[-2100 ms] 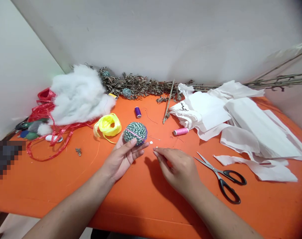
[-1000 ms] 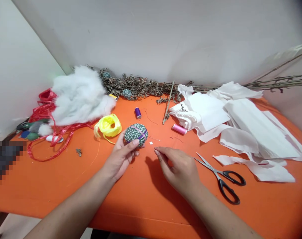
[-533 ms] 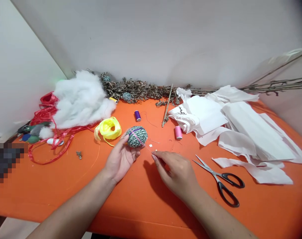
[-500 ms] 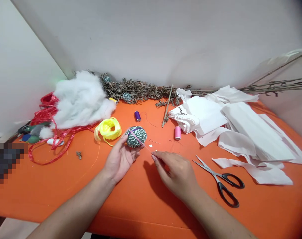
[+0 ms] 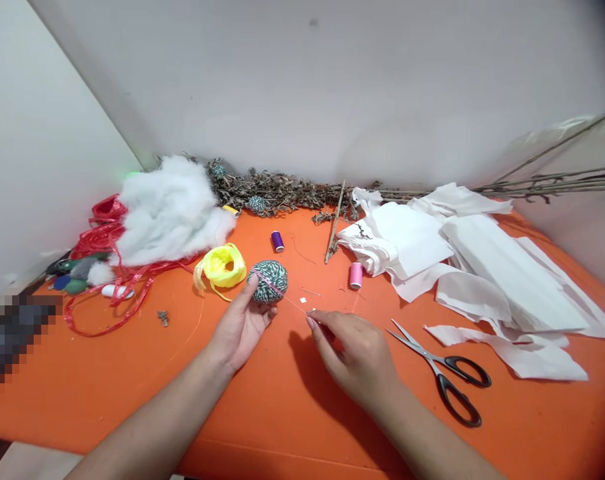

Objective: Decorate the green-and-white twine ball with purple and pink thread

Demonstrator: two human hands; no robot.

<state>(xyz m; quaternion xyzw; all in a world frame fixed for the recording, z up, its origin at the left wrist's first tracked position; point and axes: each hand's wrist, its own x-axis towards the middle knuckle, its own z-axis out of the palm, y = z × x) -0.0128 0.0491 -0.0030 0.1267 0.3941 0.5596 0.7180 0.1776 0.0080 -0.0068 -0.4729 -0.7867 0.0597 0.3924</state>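
Orange tabletop (image 5: 527, 413) runs out to a pale wall (image 5: 332, 87) on the far side, and we look down on it from its near edge. Our ball of green-and-white twine (image 5: 267, 281) sits a little left of the table's middle, held above the surface in the curled fingers of our left hand (image 5: 241, 327). A pink thread (image 5: 282, 293) crosses the ball and stretches to our right hand (image 5: 355, 353), whose thumb and fingertips (image 5: 315, 322) pinch narrowly on its far end; the strand is too fine for us to tell whether a needle is on it. Only a small gap of bare orange separates the hands, and tiny white bits (image 5: 301, 291) lie just beyond it.

Farther out, a purple thread spool (image 5: 277, 241) and a pink thread spool (image 5: 355, 275) stand upright, with a thin stick (image 5: 335, 223) lying between them. Yellow raffia (image 5: 219, 267) lies just left of the ball, beside white stuffing (image 5: 170, 213) and tangled red ribbon (image 5: 107, 267). To the right, black-handled scissors (image 5: 445, 377) lie open near the white cloth strips (image 5: 487, 267), which spread toward the right edge. Dried leafy stems (image 5: 277, 193) crowd the far edge. Open orange room remains in front of both forearms and between the right hand and the scissors.
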